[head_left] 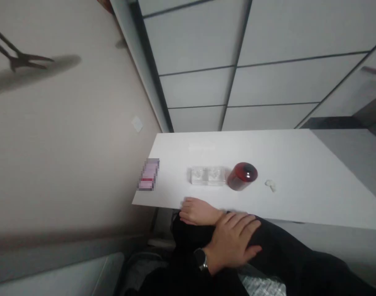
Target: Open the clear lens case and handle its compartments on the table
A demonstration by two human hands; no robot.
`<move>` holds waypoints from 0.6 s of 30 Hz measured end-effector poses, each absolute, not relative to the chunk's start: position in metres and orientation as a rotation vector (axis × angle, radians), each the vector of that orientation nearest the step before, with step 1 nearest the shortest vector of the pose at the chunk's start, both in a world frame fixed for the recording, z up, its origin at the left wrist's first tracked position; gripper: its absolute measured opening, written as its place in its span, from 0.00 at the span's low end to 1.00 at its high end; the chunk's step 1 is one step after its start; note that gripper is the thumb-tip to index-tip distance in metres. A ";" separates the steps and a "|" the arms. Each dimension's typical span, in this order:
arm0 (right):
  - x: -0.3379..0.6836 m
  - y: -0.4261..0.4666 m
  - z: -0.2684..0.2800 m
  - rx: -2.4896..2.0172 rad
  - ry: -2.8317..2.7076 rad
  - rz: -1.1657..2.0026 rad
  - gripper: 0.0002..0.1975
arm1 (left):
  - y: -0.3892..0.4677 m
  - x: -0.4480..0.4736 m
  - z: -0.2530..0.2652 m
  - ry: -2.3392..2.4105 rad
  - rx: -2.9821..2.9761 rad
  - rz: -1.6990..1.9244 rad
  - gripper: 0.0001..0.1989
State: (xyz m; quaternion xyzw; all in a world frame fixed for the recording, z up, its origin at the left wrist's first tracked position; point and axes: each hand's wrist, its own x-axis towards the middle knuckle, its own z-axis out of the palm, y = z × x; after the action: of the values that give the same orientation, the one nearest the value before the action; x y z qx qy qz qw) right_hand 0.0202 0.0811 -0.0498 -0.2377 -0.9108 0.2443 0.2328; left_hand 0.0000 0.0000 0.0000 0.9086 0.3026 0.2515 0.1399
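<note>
My left hand (233, 240), with a watch on its wrist, lies over my right forearm with its fingers stretched out and its thumb apart. My right hand (194, 211) rests at the front edge of the white table (293, 156), palm down; its fingers are loosely bent over, and nothing shows in them. Just beyond it is a clear plastic box (208, 176) with two sections and whitish contents that I cannot make out. A dark red cylindrical container (242, 176) stands close to the right of the box.
A small crumpled whitish piece (270, 185) lies right of the red container. At the table's left edge is a blurred-out pink item (149, 174). Behind the table stand white panelled doors (200, 88); a wall (83, 156) with a switch plate (137, 123) borders the left side.
</note>
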 end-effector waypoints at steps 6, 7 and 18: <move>0.026 0.013 -0.054 -0.853 -2.334 0.496 0.17 | -0.050 -0.023 -0.014 0.856 2.520 0.614 0.37; 0.029 0.000 -0.059 -0.899 -2.293 0.467 0.18 | -0.065 -0.025 -0.020 0.854 2.538 0.606 0.35; 0.064 -0.114 -0.087 -1.308 -2.019 0.269 0.38 | -0.125 -0.041 -0.035 1.150 2.396 0.816 0.28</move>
State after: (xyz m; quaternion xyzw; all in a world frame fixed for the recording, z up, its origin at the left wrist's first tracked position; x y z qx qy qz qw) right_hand 0.0638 -0.1143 -0.0871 -0.5055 -0.7805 0.1042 0.3528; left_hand -0.0408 -0.1253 -0.0352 0.8477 0.4071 0.2888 0.1798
